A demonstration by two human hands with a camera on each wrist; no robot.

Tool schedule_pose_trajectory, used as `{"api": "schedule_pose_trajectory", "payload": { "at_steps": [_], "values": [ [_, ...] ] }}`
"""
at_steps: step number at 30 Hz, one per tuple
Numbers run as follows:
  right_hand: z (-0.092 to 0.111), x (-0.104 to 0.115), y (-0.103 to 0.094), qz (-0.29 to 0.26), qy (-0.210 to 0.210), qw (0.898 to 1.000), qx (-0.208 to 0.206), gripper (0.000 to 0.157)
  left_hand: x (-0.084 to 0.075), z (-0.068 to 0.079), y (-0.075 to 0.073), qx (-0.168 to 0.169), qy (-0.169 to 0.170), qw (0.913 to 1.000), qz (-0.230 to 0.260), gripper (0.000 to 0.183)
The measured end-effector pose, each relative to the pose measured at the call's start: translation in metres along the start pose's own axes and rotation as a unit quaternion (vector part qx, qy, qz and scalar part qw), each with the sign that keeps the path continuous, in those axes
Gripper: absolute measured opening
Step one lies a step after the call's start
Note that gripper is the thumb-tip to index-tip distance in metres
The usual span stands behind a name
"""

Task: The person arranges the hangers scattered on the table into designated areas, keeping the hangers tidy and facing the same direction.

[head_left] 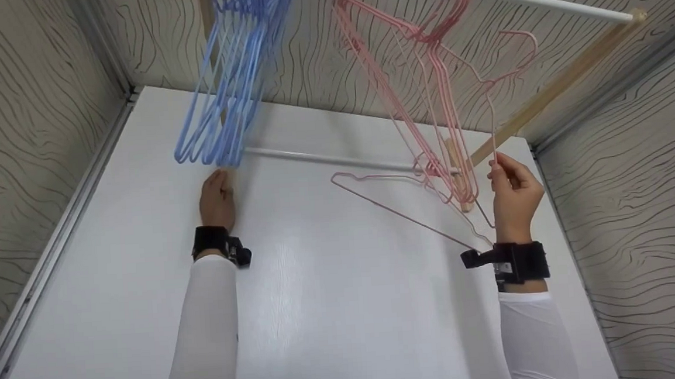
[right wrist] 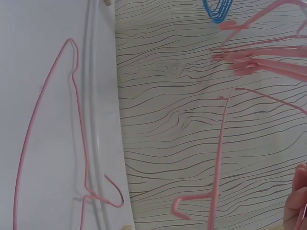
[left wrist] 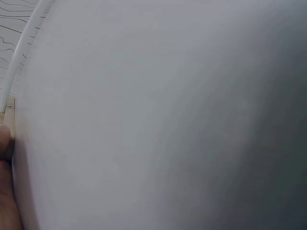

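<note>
My right hand (head_left: 516, 196) pinches a pink wire hanger (head_left: 492, 115) by its lower end between thumb and fingertips. That hanger's hook points up and right, off the rail. My left hand (head_left: 217, 203) grips the wooden foot (left wrist: 9, 112) of the rack at the left, beneath a bunch of blue hangers (head_left: 227, 102). Several pink hangers (head_left: 444, 107) hang from the rack's upper white rail (head_left: 549, 3), left of my right hand. Another pink hanger (right wrist: 21, 158) lies flat on the white table (head_left: 344, 306). In the right wrist view only part of the right hand shows.
A lower white rod (head_left: 323, 155) runs across the back of the table between the rack's feet. At the right a slanted wooden bar (head_left: 560, 88) holds up the upper rail. Wood-grain patterned panels (head_left: 642, 194) with metal edges stand around the table.
</note>
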State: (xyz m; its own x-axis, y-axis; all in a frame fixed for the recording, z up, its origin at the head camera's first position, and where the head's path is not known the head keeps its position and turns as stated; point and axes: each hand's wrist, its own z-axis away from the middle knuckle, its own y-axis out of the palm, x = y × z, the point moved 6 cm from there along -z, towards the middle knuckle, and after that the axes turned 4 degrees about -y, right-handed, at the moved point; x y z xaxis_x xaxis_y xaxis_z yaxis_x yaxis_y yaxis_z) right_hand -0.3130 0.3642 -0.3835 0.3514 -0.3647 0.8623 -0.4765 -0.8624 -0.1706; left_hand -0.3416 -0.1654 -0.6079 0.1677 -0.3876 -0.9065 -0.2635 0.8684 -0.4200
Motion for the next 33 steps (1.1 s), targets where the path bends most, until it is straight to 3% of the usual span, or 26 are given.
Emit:
{"api": "schedule_pose_trajectory", "payload": {
  "at_steps": [14, 33],
  "values": [
    [-0.012, 0.025, 0.004, -0.016, -0.056, 0.998, -0.017, 0.028, 0.006, -0.004, 0.002, -0.003, -0.003, 1.0, 0.007, 0.045],
    [-0.02, 0.051, 0.018, 0.024, -0.11, 0.994, -0.005, 0.023, 0.004, -0.003, 0.002, -0.009, -0.007, 0.9999, 0.003, 0.044]
  ]
}}
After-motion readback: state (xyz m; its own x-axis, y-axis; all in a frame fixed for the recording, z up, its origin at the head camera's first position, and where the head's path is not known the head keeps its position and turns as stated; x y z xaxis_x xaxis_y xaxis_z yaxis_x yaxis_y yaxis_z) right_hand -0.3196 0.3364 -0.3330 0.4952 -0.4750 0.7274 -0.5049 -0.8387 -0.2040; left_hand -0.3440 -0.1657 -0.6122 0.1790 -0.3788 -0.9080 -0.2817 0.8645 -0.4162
